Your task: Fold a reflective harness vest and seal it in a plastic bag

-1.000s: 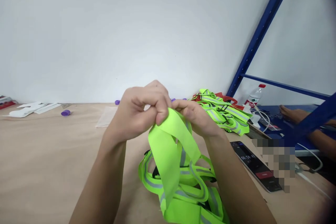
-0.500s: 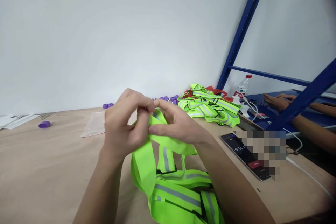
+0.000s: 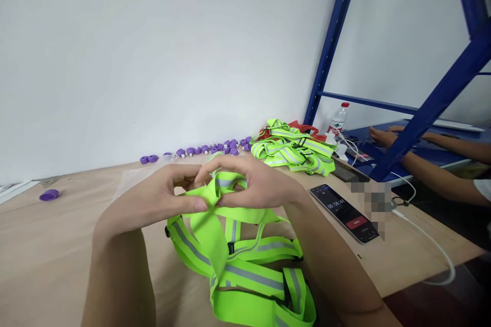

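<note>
Between my hands is a neon-yellow reflective strap harness (image 3: 253,276) with grey stripes and black buckles. My left hand (image 3: 161,196) pinches a twisted part of the strap between thumb and fingers. From the other side, my right hand (image 3: 253,184) grips the same strap, its thumb against the band and its fingers curled over. The fingertips of both hands meet behind the strap and are partly hidden. Lower loops of the harness hang and rest in front of me above the brown table (image 3: 49,260).
A pile of similar yellow straps (image 3: 295,148) lies at the back right. Several purple caps (image 3: 197,150) line the wall, with one purple cap (image 3: 49,194) at left. A phone (image 3: 345,213) lies at right, near a cable, a bottle (image 3: 338,120) and another person's arms (image 3: 425,163).
My left hand has turned flatter and lower, its thumb now along the strap. The strap section between my hands is lower and more twisted. The view has shifted slightly right.
</note>
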`<act>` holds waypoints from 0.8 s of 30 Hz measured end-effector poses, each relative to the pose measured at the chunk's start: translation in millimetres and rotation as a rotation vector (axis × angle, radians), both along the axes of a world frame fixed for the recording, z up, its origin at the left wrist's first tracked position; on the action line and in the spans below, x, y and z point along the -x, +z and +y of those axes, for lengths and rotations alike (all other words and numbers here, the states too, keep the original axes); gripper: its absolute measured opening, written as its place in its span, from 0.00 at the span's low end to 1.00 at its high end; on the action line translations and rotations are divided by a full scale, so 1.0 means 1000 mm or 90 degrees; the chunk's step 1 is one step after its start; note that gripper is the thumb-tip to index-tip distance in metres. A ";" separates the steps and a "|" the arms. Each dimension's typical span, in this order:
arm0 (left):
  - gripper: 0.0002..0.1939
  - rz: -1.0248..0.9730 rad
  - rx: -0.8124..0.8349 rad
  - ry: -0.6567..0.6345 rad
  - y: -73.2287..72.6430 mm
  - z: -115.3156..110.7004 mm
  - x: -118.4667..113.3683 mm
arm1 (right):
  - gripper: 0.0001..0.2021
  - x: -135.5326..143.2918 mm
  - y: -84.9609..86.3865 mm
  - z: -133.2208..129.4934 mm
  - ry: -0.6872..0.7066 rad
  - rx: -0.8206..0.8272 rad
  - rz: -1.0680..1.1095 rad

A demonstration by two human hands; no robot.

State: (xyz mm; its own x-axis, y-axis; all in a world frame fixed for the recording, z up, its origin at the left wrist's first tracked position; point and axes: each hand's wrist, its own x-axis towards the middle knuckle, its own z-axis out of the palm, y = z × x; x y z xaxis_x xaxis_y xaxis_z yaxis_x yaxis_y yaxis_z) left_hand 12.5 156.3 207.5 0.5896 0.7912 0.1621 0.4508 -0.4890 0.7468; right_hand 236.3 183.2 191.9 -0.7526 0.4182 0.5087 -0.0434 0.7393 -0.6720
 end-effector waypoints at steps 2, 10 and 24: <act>0.13 0.074 -0.012 0.049 0.002 -0.003 -0.002 | 0.19 0.001 -0.001 -0.004 -0.123 -0.043 -0.024; 0.13 0.007 -0.441 0.495 -0.004 -0.011 -0.040 | 0.21 0.003 -0.001 -0.021 -0.467 -0.201 0.047; 0.18 -0.448 -0.001 0.221 0.004 -0.014 -0.023 | 0.47 -0.016 0.009 -0.012 -0.114 0.191 -0.104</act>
